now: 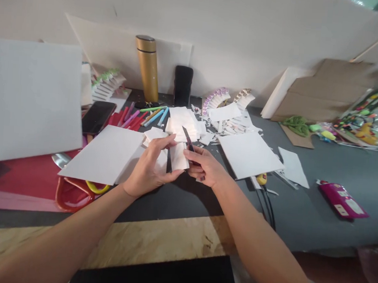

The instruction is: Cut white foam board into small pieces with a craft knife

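Note:
My left hand [153, 167] grips a small white foam board piece [178, 156] between thumb and fingers, just above the dark tabletop. In my right hand [206, 165] is a utility knife [188, 138], its blade pointing up and away from me. The right thumb and fingers are close against the right edge of the held piece. Just beyond my hands lies a stack of white foam pieces [185, 122]. More cut scraps [232, 127] are scattered to its right.
Large white boards [104, 153] lie left, another board [249, 154] right. At the back stand a gold bottle [148, 69] and a black phone-like object [183, 86]. Coloured sticks [152, 116], a phone [98, 117], a yellow-tipped corded tool [262, 178] and a magenta pouch [343, 199] are around.

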The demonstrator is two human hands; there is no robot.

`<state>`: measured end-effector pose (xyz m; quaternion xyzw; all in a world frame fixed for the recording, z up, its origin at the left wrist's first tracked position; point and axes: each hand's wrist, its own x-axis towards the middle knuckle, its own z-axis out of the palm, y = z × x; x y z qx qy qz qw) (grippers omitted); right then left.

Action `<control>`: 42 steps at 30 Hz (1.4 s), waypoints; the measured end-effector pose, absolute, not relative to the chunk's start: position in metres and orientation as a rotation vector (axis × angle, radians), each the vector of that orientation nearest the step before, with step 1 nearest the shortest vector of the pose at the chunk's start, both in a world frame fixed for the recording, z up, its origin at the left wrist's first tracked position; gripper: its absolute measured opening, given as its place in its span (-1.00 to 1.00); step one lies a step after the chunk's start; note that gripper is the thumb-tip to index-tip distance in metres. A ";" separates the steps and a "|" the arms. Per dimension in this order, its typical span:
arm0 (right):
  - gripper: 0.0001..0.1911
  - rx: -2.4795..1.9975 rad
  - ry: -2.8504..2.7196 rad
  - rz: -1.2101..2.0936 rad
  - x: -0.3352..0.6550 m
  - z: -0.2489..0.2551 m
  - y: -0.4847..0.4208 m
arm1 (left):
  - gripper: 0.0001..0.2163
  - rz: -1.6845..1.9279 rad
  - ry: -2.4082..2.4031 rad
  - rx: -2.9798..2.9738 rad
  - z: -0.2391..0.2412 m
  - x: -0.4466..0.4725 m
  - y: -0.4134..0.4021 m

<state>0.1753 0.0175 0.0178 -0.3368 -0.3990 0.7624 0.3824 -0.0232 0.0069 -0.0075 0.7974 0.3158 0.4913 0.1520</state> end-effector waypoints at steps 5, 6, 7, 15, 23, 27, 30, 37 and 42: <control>-0.66 -0.861 -1.035 1.892 0.176 0.018 0.017 | -0.27 1.408 0.897 2.291 -0.009 -0.025 0.007; -0.66 -0.873 -1.030 1.879 0.176 0.018 0.017 | -0.28 1.407 0.899 2.296 -0.009 -0.025 0.007; -0.66 -0.883 -1.024 1.865 0.175 0.019 0.016 | -0.28 1.407 0.902 2.303 -0.009 -0.026 0.007; -0.63 -0.864 -1.033 1.853 0.175 0.021 0.016 | -0.34 1.419 0.822 2.317 -0.005 -0.027 0.010; -0.68 -0.813 -1.054 1.910 0.177 0.021 0.016 | -0.40 1.393 0.753 2.166 -0.008 -0.026 0.010; -0.69 -0.827 -1.030 1.907 0.176 0.020 0.017 | -0.43 1.363 0.747 2.148 -0.009 -0.027 0.010; -0.70 -0.847 -1.006 1.900 0.175 0.020 0.019 | -0.45 1.322 0.799 2.194 -0.006 -0.027 0.010; -0.67 -0.882 -1.019 1.884 0.178 0.018 0.020 | -0.47 1.296 0.824 2.306 0.001 -0.027 0.008; -0.68 -0.905 -1.036 1.886 0.179 0.016 0.021 | -0.47 1.231 0.816 2.313 0.001 -0.027 0.007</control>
